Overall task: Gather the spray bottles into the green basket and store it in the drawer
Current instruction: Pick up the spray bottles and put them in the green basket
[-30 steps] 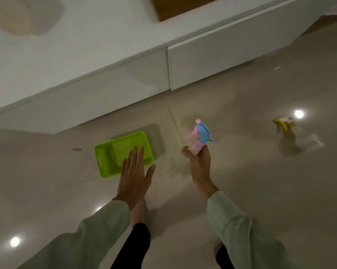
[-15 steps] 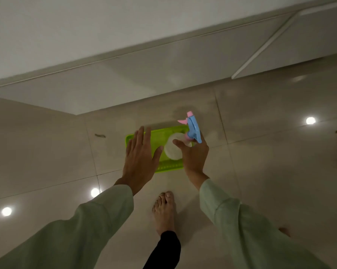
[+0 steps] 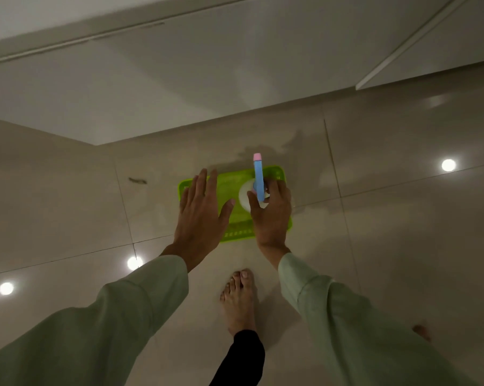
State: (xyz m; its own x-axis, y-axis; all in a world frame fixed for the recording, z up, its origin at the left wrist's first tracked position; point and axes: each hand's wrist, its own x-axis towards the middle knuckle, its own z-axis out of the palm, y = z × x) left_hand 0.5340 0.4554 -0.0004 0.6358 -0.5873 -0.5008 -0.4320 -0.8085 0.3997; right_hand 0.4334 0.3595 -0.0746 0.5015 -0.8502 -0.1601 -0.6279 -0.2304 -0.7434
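Spray bottle [image 3: 258,176]: blue head, pink nozzle; over green basket [image 3: 236,182]

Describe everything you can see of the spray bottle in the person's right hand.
The spray bottle has a light blue trigger head with a pink nozzle tip pointing away from the person, toward the cabinet, and a pale, whitish rounded body that looks like plastic. It stands upright, seen from above. The right hand grips it around the neck and body, so much of the body is hidden. It sits over the right part of the green basket; whether its base touches the basket floor cannot be told. The left hand does not touch it.
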